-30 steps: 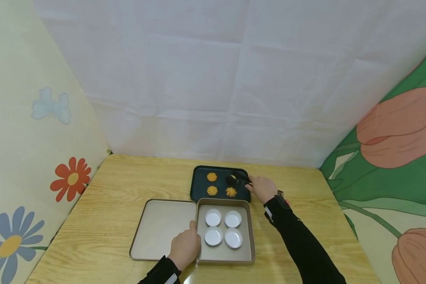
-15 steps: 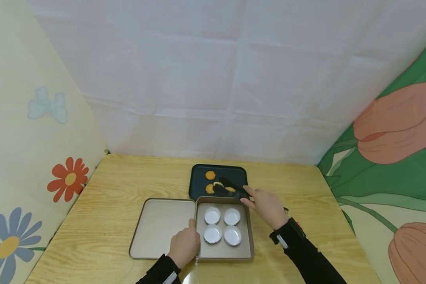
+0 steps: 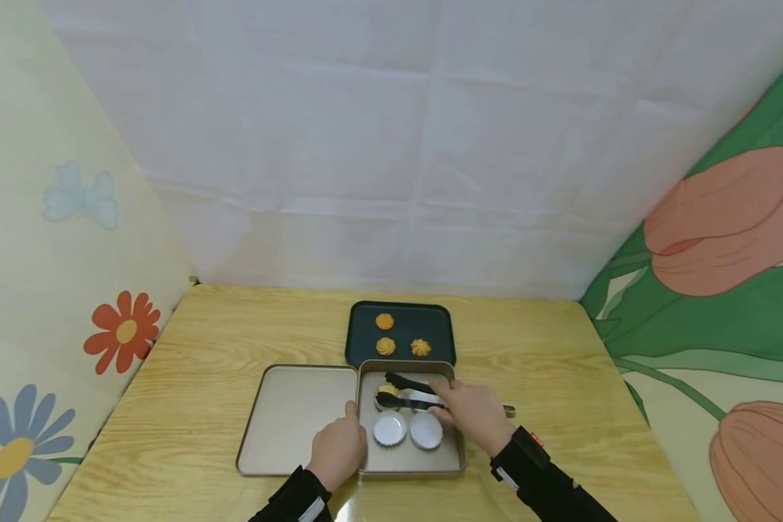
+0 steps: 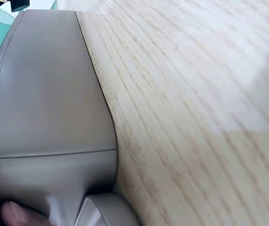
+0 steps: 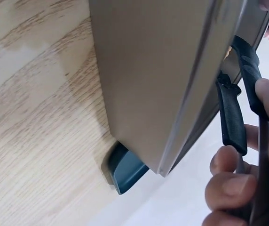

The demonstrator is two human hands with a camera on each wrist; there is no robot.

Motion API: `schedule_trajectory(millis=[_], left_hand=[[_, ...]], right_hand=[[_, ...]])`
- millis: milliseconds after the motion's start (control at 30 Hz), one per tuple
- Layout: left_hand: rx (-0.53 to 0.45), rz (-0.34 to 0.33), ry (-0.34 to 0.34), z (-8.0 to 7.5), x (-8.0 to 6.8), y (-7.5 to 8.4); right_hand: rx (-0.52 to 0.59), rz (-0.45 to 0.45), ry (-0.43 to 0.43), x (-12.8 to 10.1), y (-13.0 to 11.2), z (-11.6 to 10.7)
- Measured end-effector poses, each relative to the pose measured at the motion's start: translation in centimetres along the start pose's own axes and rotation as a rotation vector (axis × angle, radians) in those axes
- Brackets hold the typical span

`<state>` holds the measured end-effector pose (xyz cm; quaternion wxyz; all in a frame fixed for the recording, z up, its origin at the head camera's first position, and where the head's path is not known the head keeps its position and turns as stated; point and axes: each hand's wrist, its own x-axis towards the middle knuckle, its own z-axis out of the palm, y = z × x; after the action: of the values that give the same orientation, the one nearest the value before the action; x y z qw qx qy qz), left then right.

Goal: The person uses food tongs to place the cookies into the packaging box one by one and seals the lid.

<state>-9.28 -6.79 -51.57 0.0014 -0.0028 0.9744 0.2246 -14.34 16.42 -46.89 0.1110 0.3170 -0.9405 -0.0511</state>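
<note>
My right hand grips black-tipped tongs over the open metal tin. Between the tong tips a piped butter cookie is at the far-left white paper cup, which it mostly covers. In the right wrist view the fingers wrap the tongs, and only a sliver of cookie shows past the rim. Two near cups, the left one and the right one, are bare inside; the far-right cup is largely hidden. My left hand holds the tin's left wall, a fingertip against the metal.
Behind the tin stands a dark tray with three cookies, one of them a star-shaped cookie. A flat metal lid lies left of the tin on the wooden table. Cloth backdrops surround the table.
My right hand has picked a cookie off the tray's far right with the tongs and carried it forward and left into the tin. The left hand has stayed on the wall.
</note>
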Motion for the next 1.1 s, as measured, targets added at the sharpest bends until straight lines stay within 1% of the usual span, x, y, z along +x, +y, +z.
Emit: schedule_trajectory(millis=[167, 267, 400, 700, 867, 967, 1033, 1100], left_hand=[[0.009, 0.002, 0.006, 0.1, 0.0, 0.0], [0.005, -0.001, -0.003, 0.1, 0.0, 0.0], [0.008, -0.002, -0.009, 0.2, 0.0, 0.0], [0.008, 0.005, 0.007, 0.2, 0.1, -0.1], [0.002, 0.011, 0.018, 0.2, 0.0, -0.1], [0.005, 0.008, 0.009, 0.1, 0.0, 0.0], [0.009, 0.0, -0.005, 0.0, 0.0, 0.1], [0.014, -0.002, -0.015, 0.0, 0.1, 0.1]], right_hand=[[-0.014, 0.0, 0.002, 0.1, 0.0, 0.6], [-0.012, 0.003, -0.006, 0.2, 0.0, 0.7], [0.008, 0.013, -0.027, 0.2, -0.1, 0.4], [0.022, 0.029, -0.059, 0.1, 0.1, -0.2], [0.067, 0.077, -0.116, 0.1, 0.4, -1.2], [0.081, 0.117, -0.09, 0.3, 1.1, -1.7], [0.13, 0.175, -0.081, 0.6, 2.1, -1.9], [0.167, 0.225, -0.05, 1.2, 3.5, -1.9]])
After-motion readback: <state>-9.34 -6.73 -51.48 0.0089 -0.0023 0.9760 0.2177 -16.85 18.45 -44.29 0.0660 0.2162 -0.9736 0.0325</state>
